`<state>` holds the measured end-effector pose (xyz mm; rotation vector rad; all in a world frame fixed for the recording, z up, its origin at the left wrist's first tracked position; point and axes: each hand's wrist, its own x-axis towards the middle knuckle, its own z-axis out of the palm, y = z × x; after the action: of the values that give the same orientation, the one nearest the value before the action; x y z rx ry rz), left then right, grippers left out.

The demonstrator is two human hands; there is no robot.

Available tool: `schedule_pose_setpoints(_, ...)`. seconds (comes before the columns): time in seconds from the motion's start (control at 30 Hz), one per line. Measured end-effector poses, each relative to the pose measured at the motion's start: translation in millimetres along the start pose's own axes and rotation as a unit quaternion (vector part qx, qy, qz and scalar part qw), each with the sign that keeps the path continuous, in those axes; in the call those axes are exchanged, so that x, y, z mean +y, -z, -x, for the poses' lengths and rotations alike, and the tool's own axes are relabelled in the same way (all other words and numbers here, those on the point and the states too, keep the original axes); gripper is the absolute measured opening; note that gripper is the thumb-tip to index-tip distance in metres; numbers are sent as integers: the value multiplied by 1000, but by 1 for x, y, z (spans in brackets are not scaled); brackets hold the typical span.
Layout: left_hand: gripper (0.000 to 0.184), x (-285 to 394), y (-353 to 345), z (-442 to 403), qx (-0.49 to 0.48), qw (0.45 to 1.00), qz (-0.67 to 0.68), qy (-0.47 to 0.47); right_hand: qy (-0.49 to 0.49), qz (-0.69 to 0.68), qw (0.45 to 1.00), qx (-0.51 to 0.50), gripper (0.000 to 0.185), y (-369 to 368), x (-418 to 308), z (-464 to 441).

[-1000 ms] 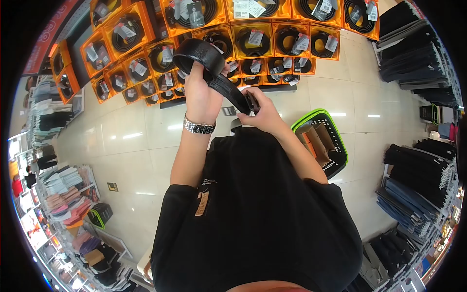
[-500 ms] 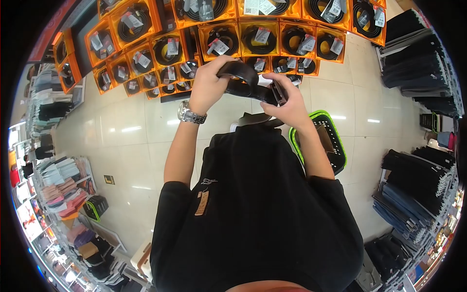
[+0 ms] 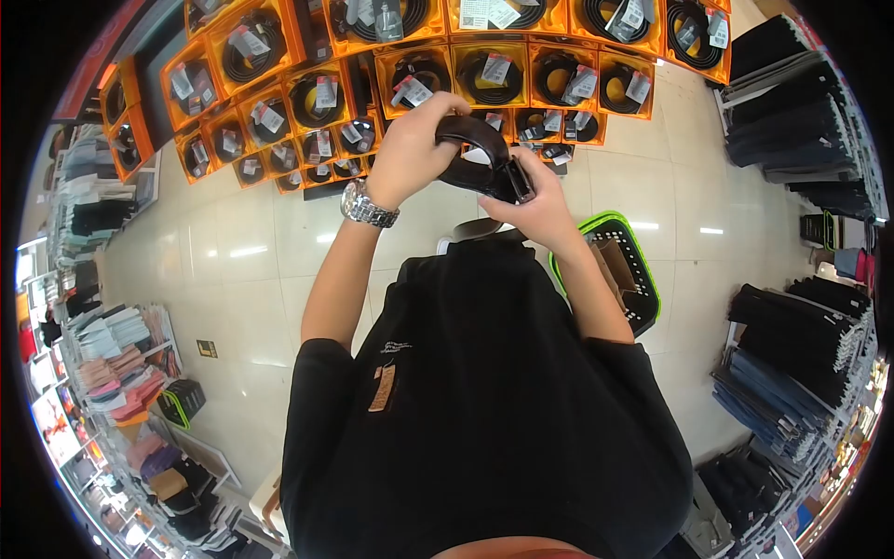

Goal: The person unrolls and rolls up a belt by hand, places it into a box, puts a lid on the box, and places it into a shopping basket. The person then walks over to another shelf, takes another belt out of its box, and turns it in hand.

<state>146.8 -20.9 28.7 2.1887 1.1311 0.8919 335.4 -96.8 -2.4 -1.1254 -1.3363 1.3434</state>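
A dark, glossy belt (image 3: 484, 140) is bent into a loop between my two hands, in front of the belt display. My left hand (image 3: 414, 154), with a metal watch at the wrist, is closed round the left side of the loop, its fingertips at the upper edge. My right hand (image 3: 543, 202) grips the buckle end, thumb below and fingers behind the metal buckle. Orange boxes (image 3: 494, 74) with coiled black belts and white tags stand in rows beyond the hands.
A black basket with a green rim (image 3: 652, 270) stands on the tiled floor (image 3: 251, 289) at the right, brown packaging inside. Dark trousers (image 3: 792, 326) hang along the right side. Folded clothes (image 3: 116, 335) fill shelves at the left, near another green-edged basket (image 3: 180, 402).
Since a second ago, my left hand has moved right and over the belt, folding it into a smaller loop closer to the buckle. My right hand has shifted slightly right and still holds the buckle end.
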Motion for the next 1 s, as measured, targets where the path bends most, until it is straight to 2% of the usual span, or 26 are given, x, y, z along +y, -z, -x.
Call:
schedule_pose_setpoints(0.07, 36, -3, -5, 1, 14, 991, 109, 71, 9, 10, 1000, 6, 48, 1, 3, 2)
schedule_pose_setpoints(0.1, 36, -2, -8, 1, 14, 991, 110, 71, 19, 20, 1000, 8, 48, 1, 3, 2)
schedule_pose_setpoints(0.13, 32, 1, -13, 2, 42, 957, 257, 129, 18, 21, 1000, 8, 48, 1, 2, 2)
schedule_pose_setpoints(0.2, 23, 2, -18, 5, 62, 843, 492, 210, 38, -15, 998, 38, 50, 0, -3, 3)
schedule_pose_setpoints(0.23, 20, 4, -20, 9, 30, 760, 606, 231, 37, -15, 998, 38, 50, -1, -2, 1)
schedule_pose_setpoints(0.3, 11, 15, -34, 10, 92, 580, 749, 307, 49, -21, 998, 42, 43, -4, 1, -2)
schedule_pose_setpoints(0.37, 8, -3, -47, 15, 87, 556, 792, 236, 42, 14, 998, 36, 49, -8, 17, -3)
schedule_pose_setpoints(0.4, 10, 0, -46, 13, 128, 591, 751, 266, 26, 38, 999, 25, 51, -12, 18, -2)
schedule_pose_setpoints(0.5, 10, 10, -32, 10, 187, 604, 719, 289, 8, 75, 997, 4, 51, -19, 16, 3)
schedule_pose_setpoints(0.57, 10, 28, -15, 8, 205, 669, 664, 264, 43, 68, 996, 25, 46, -22, 32, 4)
schedule_pose_setpoints(0.6, 16, 28, -7, 9, 189, 717, 625, 245, 47, 75, 995, 42, 37, -22, 36, 6)
schedule_pose_setpoints(0.63, 24, 28, -1, 10, 185, 751, 594, 220, 46, 74, 995, 41, 37, -19, 40, 7)
schedule_pose_setpoints(0.7, 31, 33, 10, 10, 182, 818, 515, 181, -35, 220, 973, 57, 34, -10, 43, 10)
schedule_pose_setpoints(0.77, 33, 40, 20, 9, 183, 832, 491, 182, -32, 268, 961, 59, 35, -2, 48, 12)
schedule_pose_setpoints(0.83, 35, 44, 24, 6, 184, 847, 465, 182, 38, 456, 887, 58, 35, 4, 51, 12)
schedule_pose_setpoints(0.9, 38, 45, 26, 4, 188, 889, 390, 153, 56, 451, 888, 77, 34, 8, 57, 13)
schedule_pose_setpoints(0.97, 38, 45, 28, 6, 177, 893, 386, 149, 82, 495, 853, 143, 39, 13, 55, 15)
schedule_pose_setpoints(1.0, 38, 45, 29, 6, 164, 898, 382, 144, 81, 499, 846, 170, 31, 14, 51, 15)
